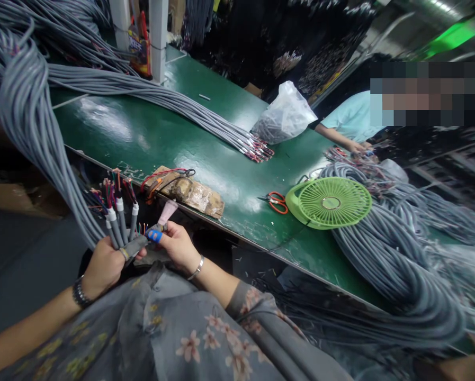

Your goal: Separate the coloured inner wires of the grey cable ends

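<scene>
My left hand (104, 264) is closed around several grey cable ends (120, 217), held upright with coloured inner wires showing at their stripped tips. My right hand (173, 243) sits just to the right of them, pinching one cable end between fingers that wear a blue finger cot (155, 235). A pale pink strip (168, 211) sticks up from that pinch. Both hands hover over my lap, in front of the green table edge (221, 222). A thick bundle of grey cables (30, 121) hangs down from the upper left into my left hand.
On the green table lie a long grey cable bundle (173, 106) with stripped ends, a taped brown block (189, 193) with red wires, orange scissors (277, 201), a green fan (330, 201) and a plastic bag (285, 114). Another person's hand (356, 145) works at the far right. Coiled grey cables (400, 254) fill the right.
</scene>
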### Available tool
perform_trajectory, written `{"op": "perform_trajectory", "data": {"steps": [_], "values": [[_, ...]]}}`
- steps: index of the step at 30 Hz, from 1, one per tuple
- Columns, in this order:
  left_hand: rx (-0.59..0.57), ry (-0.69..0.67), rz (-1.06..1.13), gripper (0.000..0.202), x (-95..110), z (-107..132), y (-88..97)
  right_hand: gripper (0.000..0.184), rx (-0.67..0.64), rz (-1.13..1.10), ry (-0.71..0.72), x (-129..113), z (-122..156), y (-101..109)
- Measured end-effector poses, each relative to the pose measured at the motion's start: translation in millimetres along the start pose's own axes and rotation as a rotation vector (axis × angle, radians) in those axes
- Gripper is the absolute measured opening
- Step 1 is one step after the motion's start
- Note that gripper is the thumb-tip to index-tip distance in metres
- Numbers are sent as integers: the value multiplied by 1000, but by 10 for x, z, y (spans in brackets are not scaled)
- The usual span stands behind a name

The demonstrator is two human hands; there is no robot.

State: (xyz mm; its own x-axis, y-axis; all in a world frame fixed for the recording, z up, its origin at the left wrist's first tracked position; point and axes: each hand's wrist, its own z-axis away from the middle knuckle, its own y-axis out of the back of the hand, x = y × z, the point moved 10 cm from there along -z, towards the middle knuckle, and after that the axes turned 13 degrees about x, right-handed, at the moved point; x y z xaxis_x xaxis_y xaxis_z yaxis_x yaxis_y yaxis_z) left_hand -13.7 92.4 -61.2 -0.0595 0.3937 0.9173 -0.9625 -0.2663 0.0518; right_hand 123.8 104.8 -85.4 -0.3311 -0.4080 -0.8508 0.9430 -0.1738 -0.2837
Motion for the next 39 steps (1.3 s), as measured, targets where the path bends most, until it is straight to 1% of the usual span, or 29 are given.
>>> {"op": "perform_trajectory", "data": {"steps": [3,5,10,15,20,24,26,29,31,33,35,36,37,39], "values": [[58,19,21,27,-10,-7,59,47,12,-6,-13,18,7,19],[71,17,26,27,3,-5,71,48,8,-5,-13,18,16,21],[10,-22,32,25,44,5,19,47,-19,19,-23,8,26,-12],[-44,-27,-1,25,41,16,-31,47,-51,31,-14,-32,9,-84],[-43,-22,-57,28,-1,-1,-35,47,14,16,3,-56,-18,-62],[9,-34,-31,26,-28,-35,17,45,52,-18,37,-36,-27,-6],[25,-36,1,23,-22,-40,33,45,18,-54,12,25,-42,14],[9,-40,57,22,42,-24,17,45,-51,-170,-73,110,-89,73],[-16,-41,75,23,106,-8,-10,45,-56,-230,-132,136,-141,146],[-64,-46,72,27,173,7,-62,47,-55,-238,-155,119,-195,193],[-124,-55,64,33,236,20,-130,52,-84,-217,-123,54,-242,173],[-151,-57,63,35,261,24,-165,56,-97,-203,-78,0,-264,153],[-174,-55,64,38,279,25,-198,60,-100,-187,-18,-61,-285,138],[-206,-42,71,41,300,23,-256,65,-54,-147,121,-179,-324,153]]}}
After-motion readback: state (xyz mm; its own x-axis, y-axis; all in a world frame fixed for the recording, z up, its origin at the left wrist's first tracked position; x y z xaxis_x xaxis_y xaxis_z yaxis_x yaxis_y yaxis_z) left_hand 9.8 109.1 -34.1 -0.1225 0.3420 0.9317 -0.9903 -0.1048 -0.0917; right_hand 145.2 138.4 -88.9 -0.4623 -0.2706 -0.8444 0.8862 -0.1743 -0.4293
